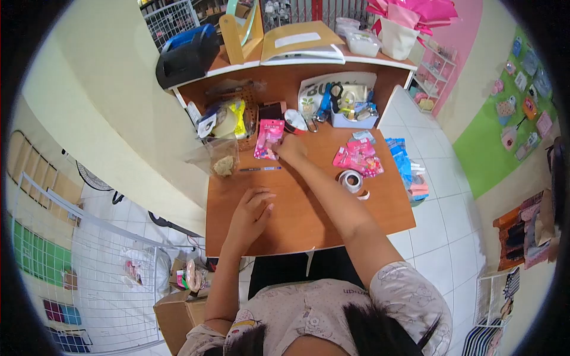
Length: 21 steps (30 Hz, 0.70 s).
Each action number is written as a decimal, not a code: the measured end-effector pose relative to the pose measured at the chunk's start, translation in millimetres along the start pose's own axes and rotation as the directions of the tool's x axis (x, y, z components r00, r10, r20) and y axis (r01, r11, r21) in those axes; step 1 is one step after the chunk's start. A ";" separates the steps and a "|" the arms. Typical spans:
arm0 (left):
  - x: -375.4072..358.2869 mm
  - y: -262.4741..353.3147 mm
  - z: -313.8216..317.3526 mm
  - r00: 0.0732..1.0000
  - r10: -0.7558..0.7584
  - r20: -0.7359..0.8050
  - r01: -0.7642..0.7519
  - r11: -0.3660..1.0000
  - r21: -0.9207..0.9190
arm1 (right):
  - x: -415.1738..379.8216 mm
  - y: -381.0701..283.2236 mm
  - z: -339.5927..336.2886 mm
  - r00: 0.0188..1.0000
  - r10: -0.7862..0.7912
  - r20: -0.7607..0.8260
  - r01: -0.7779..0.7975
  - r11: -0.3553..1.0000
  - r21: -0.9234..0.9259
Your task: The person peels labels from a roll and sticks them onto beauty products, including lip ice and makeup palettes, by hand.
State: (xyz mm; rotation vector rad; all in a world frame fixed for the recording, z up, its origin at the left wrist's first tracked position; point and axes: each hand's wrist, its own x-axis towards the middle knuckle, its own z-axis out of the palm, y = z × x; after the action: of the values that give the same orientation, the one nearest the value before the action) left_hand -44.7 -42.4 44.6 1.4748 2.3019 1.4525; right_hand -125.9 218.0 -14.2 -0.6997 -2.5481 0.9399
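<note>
My right hand reaches across the brown desk, its fingers closed at the lower right edge of a shiny pink packet. The packet stands near the back of the desk, beside a wicker basket. My left hand is over the front left of the desk, fingers loosely bent and apart, holding nothing. Beyond it a pen lies crosswise. A clear plastic bag with a beige lump is to the pen's left. More pink packets lie on the right, behind a roll of white tape.
At the back are the wicker basket of packages and a pale bin with scissors and tools. The raised shelf carries a folder and a black-and-blue device. A white wire rack stands left.
</note>
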 end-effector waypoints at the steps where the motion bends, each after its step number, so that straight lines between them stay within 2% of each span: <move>1: -1.9 -0.6 0.8 1.000 0.018 0.005 -0.018 1.000 -0.002 | 5.8 5.3 5.5 1.000 -0.003 -0.021 0.004 0.998 0.060; 3: -8.4 -5.5 -0.6 1.000 -0.022 0.011 0.022 0.999 0.024 | 10.5 17.9 15.9 0.998 -0.004 -0.069 0.016 0.984 0.175; 4: -10.6 -8.6 -0.7 0.999 -0.039 0.018 0.038 0.999 0.033 | -7.0 7.6 1.9 0.987 0.000 -0.158 0.032 0.980 0.196; 7: -22.3 -17.8 4.2 0.997 -0.074 -0.022 0.075 0.997 0.026 | -58.1 19.0 -27.1 0.993 -0.038 -0.115 0.086 0.892 0.444; 10: -28.6 -15.9 15.5 0.981 -0.193 -0.010 0.192 0.979 -0.068 | -155.0 17.4 -63.0 0.999 -0.043 -0.017 0.046 0.919 0.392; 11: -29.7 -17.0 22.7 0.987 -0.160 0.003 0.160 0.985 -0.057 | -177.9 15.8 -71.8 0.999 -0.036 0.036 0.020 0.927 0.374; 14: -17.3 -15.5 37.1 0.999 -0.044 0.002 0.044 0.998 -0.050 | -207.9 11.9 -91.0 0.996 -0.065 0.054 0.057 0.989 0.135; 15: -12.6 -8.1 41.2 1.000 -0.020 0.015 0.021 0.997 -0.071 | -204.7 6.8 -102.0 0.987 -0.145 -0.063 0.149 0.987 0.067; 17: -4.4 -0.3 45.6 0.999 0.031 0.025 -0.030 0.998 -0.059 | -184.3 -9.0 -132.3 0.905 -0.322 -0.278 0.306 0.947 -0.099; 18: -0.7 0.6 48.0 0.998 0.056 0.024 -0.055 0.998 -0.027 | -167.2 -20.8 -149.3 0.821 -0.410 -0.397 0.371 0.912 -0.175; 19: 2.4 1.1 49.3 0.997 0.079 0.024 -0.079 0.997 0.006 | -146.3 -35.1 -167.0 0.714 -0.491 -0.499 0.420 0.871 -0.256; 21: 9.3 0.5 48.8 0.995 0.095 0.011 -0.095 0.991 0.096 | -101.3 -71.5 -196.3 0.403 -0.718 -0.567 0.580 0.680 -0.449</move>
State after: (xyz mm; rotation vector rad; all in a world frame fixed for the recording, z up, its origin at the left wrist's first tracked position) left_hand -26.0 -2.5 21.5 1.6329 2.3596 1.3738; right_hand 24.7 214.9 162.5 0.0061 -1.8803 0.0811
